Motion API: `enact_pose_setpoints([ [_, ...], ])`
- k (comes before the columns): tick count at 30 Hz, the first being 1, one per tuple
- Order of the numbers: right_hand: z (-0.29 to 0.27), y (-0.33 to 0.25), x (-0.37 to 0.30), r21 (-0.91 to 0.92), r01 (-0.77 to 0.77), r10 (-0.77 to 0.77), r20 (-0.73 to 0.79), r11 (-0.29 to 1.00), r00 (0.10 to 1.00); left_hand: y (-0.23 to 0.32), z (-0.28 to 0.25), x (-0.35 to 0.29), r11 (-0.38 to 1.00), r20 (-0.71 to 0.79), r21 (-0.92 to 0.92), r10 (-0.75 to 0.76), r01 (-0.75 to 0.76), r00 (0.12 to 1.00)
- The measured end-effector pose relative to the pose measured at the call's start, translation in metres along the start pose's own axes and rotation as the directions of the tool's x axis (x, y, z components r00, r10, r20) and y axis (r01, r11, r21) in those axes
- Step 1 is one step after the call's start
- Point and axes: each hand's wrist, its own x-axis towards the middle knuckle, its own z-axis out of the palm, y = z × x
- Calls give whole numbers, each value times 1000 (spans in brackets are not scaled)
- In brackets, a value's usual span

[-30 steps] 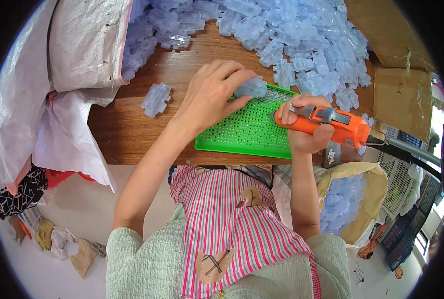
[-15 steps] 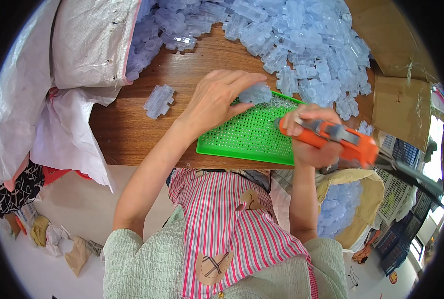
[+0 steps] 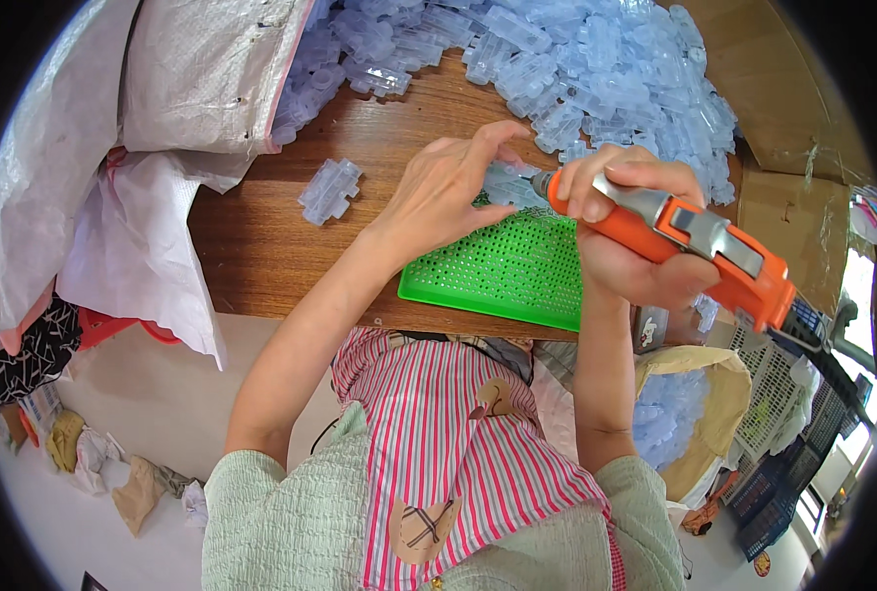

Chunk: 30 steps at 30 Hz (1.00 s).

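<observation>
I have two hands at work beside one green tray (image 3: 498,271), and they are apart from each other. My left hand (image 3: 438,192) has its thumb and fingers closed around one clear plastic piece (image 3: 509,187) at the tray's far edge; my right hand (image 3: 628,261) is wrapped around one orange power screwdriver (image 3: 655,241), above the tray's right end. One loose piece (image 3: 330,191) lies to the left of the tray, while a heap of similar pieces (image 3: 606,79) spreads beyond it (far too many for me to count). One open tan bag (image 3: 726,406), to the right of the tray and closer to me, holds more. My right hand and the screwdriver hide the tray's right end, and my left fingers cover part of the held piece. The heap is cut off at the top, and I cannot make out whether the screwdriver's tip touches the piece. Half a second ago that tip was a little way off, over the tray's holes; now it is right at the piece's end. The loose piece keeps its place left of the tray.
</observation>
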Motion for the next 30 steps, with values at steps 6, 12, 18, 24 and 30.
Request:
enact_pose_setpoints([
  [6, 1, 9, -1, -170, -9, 16, 45, 985, 999, -5, 2, -2, 999, -34, -2, 44, -44, 998],
  [12, 15, 0, -2, -410, -159, 163, -27, 898, 986, -8, 5, -1, 995, -100, -24, 89, -92, 991],
  [18, 14, 1, -1, -498, -54, 92, 52, 866, 994, -9, 6, -3, 995, -46, 9, 100, -99, 994],
  [24, -2, -39, -9, 3, -110, 110, 2, 994, 994, -5, 2, -5, 997, -21, 16, 80, -80, 997],
  [30, -23, -21, -63, -150, -232, 209, -156, 961, 965, -7, 4, -1, 996, -42, 38, 86, -84, 995],
])
